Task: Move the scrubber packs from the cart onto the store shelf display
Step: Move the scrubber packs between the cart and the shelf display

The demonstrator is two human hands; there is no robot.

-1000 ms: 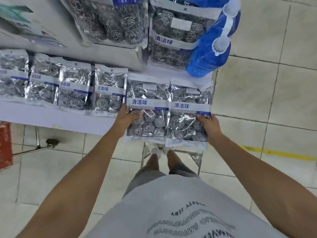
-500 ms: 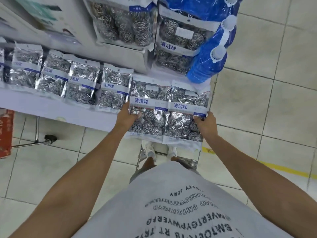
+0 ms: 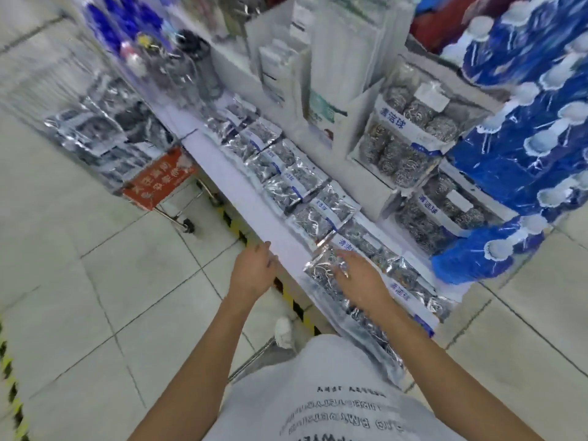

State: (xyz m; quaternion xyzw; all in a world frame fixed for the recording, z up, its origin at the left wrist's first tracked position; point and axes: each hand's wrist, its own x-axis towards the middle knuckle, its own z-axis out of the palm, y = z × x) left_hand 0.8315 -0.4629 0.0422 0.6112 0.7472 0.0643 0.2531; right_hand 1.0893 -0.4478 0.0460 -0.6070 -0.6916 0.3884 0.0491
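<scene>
A row of silver scrubber packs (image 3: 286,176) lies flat along the white store shelf (image 3: 222,173). The nearest two packs (image 3: 321,275) lie at the shelf's near end. My right hand (image 3: 359,278) is flat over them with fingers spread, touching the foil and gripping nothing. My left hand (image 3: 251,272) hovers open at the shelf's front edge, left of those packs, holding nothing. At the far left the cart (image 3: 105,144) holds more silver packs and is blurred.
A red sign (image 3: 159,183) hangs on the cart's near end. Upright white boxes of larger scrubber packs (image 3: 410,135) stand behind the row. Blue bottle packs (image 3: 525,154) are stacked at the right. Yellow-black tape (image 3: 296,300) runs along the floor under the shelf.
Both hands have let go of the two packs, which now lie on the shelf. The view has swung left and the cart has come into sight.
</scene>
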